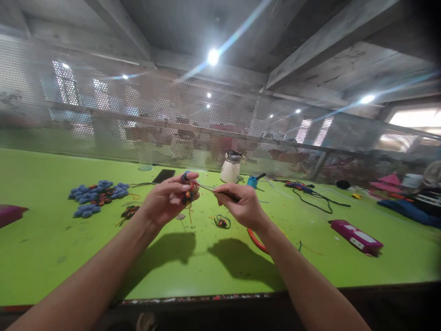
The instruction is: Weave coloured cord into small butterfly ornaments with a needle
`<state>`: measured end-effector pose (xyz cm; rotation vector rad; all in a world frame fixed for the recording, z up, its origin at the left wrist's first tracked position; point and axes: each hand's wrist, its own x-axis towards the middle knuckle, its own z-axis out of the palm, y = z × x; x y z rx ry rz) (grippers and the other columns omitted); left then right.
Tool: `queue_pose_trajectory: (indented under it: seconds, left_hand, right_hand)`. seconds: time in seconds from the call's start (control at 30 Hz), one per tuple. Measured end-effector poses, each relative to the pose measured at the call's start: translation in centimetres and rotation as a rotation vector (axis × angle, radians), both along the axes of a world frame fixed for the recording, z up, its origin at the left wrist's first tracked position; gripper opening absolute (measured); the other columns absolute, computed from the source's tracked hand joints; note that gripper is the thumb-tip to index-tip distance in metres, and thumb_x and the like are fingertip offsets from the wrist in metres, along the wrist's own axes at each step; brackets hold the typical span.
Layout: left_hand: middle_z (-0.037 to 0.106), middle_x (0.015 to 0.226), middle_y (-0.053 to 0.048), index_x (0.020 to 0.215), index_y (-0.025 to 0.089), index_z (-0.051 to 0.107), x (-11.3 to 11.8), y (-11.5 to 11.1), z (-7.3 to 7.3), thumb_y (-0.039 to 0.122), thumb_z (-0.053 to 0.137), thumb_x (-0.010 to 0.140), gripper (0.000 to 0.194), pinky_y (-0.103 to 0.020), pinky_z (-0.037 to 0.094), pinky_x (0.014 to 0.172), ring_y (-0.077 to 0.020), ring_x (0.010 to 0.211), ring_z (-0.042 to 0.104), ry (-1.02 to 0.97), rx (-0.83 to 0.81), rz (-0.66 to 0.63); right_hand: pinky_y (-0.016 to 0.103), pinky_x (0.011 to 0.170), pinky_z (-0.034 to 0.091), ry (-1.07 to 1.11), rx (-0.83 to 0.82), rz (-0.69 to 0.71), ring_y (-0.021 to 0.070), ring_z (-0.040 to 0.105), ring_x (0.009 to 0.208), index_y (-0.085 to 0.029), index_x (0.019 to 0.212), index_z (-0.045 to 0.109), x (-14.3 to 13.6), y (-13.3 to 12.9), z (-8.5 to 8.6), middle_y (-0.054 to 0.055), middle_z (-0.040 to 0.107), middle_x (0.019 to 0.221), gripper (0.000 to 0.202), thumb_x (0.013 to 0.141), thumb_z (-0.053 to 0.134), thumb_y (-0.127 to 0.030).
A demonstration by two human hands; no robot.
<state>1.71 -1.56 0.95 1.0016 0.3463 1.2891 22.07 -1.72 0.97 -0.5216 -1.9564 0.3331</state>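
Observation:
My left hand [168, 195] is raised over the table, closed on a small crochet piece [188, 196] of dark and orange yarn. An orange yarn tail [190, 214] hangs below it, and something dark blue is wrapped round one finger. My right hand [241, 202] grips a thin crochet hook [206, 187], whose tip meets the orange yarn at my left fingertips. Its handle is mostly hidden in my fist. Below, between the hands, a small coil of dark yarn [222, 222] lies on the green table [165, 276]. Another multicoloured crochet piece [130, 212] rests beside my left wrist.
Blue crochet flowers [86, 210] are piled at left, near a black phone-like slab [164, 176]. A white jug [230, 168] and a blue container [252, 182] stand behind my hands. Red-handled scissors [257, 241] lie under my right forearm. A purple case [356, 236] and a dark cable [324, 202] lie right.

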Motion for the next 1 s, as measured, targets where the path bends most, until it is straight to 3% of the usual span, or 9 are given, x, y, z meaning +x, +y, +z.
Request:
queue_pose_trajectory:
  seconds: [0.13, 0.23, 0.33, 0.4, 0.47, 0.53, 0.67, 0.9, 1.0]
  left_hand:
    - [0.064, 0.067, -0.002, 0.061, 0.013, 0.068, 0.0, 0.6, -0.4, 0.003, 0.067, 0.058, 0.010, -0.020, 0.047, 0.063, -0.0095, 0.064, 0.057, 0.090, 0.029, -0.001]
    - [0.064, 0.065, -0.004, 0.064, 0.010, 0.068, 0.3, 0.7, -0.5, -0.001, 0.069, 0.058, 0.013, -0.019, 0.046, 0.058, -0.0101, 0.062, 0.058, 0.181, 0.030, -0.015]
    - [0.067, 0.069, -0.001, 0.113, 0.014, 0.066, 0.6, 0.2, -0.3, -0.006, 0.069, 0.058, 0.059, -0.019, 0.047, 0.060, -0.0111, 0.063, 0.060, 0.257, 0.047, -0.025]
    - [0.067, 0.069, 0.002, 0.143, 0.023, 0.037, 0.7, -0.1, -0.2, -0.005, 0.070, 0.059, 0.095, -0.021, 0.048, 0.059, -0.0117, 0.063, 0.060, 0.323, 0.103, -0.011]
    - [0.065, 0.066, 0.003, 0.151, 0.026, 0.011, 0.8, -0.1, -0.1, -0.001, 0.072, 0.060, 0.113, -0.022, 0.047, 0.053, -0.0127, 0.058, 0.058, 0.418, 0.179, 0.037]
    - [0.064, 0.061, 0.004, 0.152, 0.025, 0.004, 1.0, 0.0, -0.3, 0.003, 0.073, 0.060, 0.118, -0.023, 0.047, 0.048, -0.0133, 0.053, 0.056, 0.506, 0.246, 0.123]
    - [0.060, 0.058, 0.006, 0.152, 0.023, 0.004, 1.7, 0.3, -0.8, 0.007, 0.072, 0.062, 0.114, -0.025, 0.049, 0.049, -0.0135, 0.050, 0.056, 0.618, 0.324, 0.247]
    - [0.065, 0.063, 0.003, 0.152, 0.020, 0.004, 2.4, -0.1, -1.0, 0.015, 0.073, 0.067, 0.109, -0.027, 0.048, 0.049, -0.0170, 0.053, 0.060, 0.544, 0.344, 0.224]
    - [0.069, 0.070, -0.002, 0.146, 0.016, 0.029, 1.8, 0.6, -0.8, 0.018, 0.076, 0.065, 0.094, -0.030, 0.051, 0.060, -0.0183, 0.063, 0.064, 0.513, 0.274, 0.326]
  right_hand:
    - [0.022, 0.040, 0.032, 0.128, -0.305, 0.174, 0.0060, 0.042, 0.042, -0.014, 0.084, 0.068, -0.4, 0.0, -0.4, -0.001, 0.060, 0.058, 0.011, 0.080, 0.065, -0.024]
    - [0.020, 0.037, 0.028, 0.186, -0.447, 0.205, 0.0045, 0.040, 0.038, -0.014, 0.082, 0.068, -0.7, 0.0, -0.4, -0.001, 0.061, 0.057, 0.014, 0.079, 0.068, -0.028]
    - [0.020, 0.036, 0.027, 0.225, -0.515, 0.199, 0.0042, 0.040, 0.038, -0.014, 0.082, 0.067, -0.8, 0.2, -0.4, -0.002, 0.060, 0.055, 0.018, 0.077, 0.069, -0.031]
    - [0.019, 0.036, 0.026, 0.218, -0.555, 0.204, 0.0040, 0.040, 0.037, -0.014, 0.082, 0.067, -0.7, 0.4, -0.4, -0.002, 0.060, 0.055, 0.019, 0.076, 0.070, -0.033]
    - [0.019, 0.035, 0.025, 0.190, -0.605, 0.207, 0.0038, 0.040, 0.037, -0.014, 0.081, 0.067, -0.6, 0.5, -0.3, -0.002, 0.060, 0.054, 0.020, 0.075, 0.071, -0.033]
    - [0.019, 0.035, 0.023, 0.164, -0.662, 0.205, 0.0035, 0.038, 0.036, -0.013, 0.085, 0.067, -0.4, 0.7, -0.3, -0.002, 0.060, 0.053, 0.023, 0.074, 0.072, -0.033]
    - [0.020, 0.034, 0.020, 0.150, -0.787, 0.193, 0.0039, 0.035, 0.034, -0.013, 0.105, 0.065, -0.6, 0.8, -0.5, -0.003, 0.060, 0.054, 0.041, 0.071, 0.073, -0.036]
    - [0.020, 0.038, 0.022, 0.281, -0.656, -0.026, 0.0043, 0.033, 0.038, -0.015, 0.072, 0.060, -2.2, 1.3, -1.8, -0.006, 0.051, 0.047, 0.029, 0.065, 0.075, -0.039]
    - [0.020, 0.038, 0.021, 0.283, -0.646, 0.003, 0.0043, 0.033, 0.038, -0.016, 0.072, 0.057, -1.9, 1.3, -1.5, -0.005, 0.053, 0.050, 0.029, 0.067, 0.073, -0.040]
